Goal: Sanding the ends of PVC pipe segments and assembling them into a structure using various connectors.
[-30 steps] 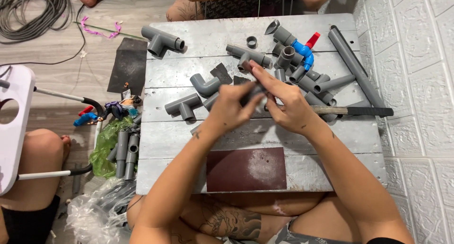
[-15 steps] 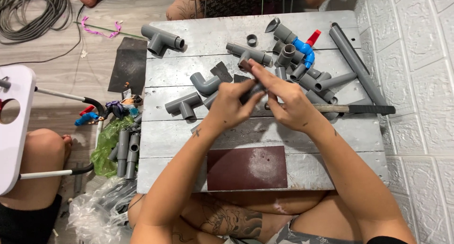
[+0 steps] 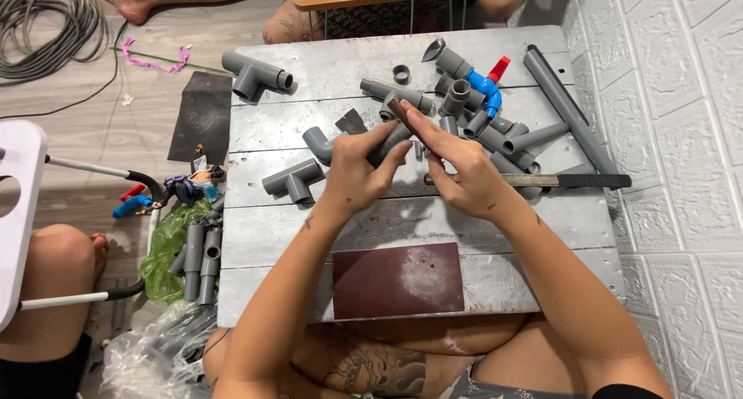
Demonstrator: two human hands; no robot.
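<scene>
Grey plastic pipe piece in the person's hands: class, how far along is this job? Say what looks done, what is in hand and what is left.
Done: a cluster of joined grey fittings with a blue valve lies at the board's far right. In hand: the left hand grips a short grey plastic pipe piece while the right hand presses a small dark strip against its end. Left: loose grey tee fittings and a dark red sandpaper sheet lie untouched.
</scene>
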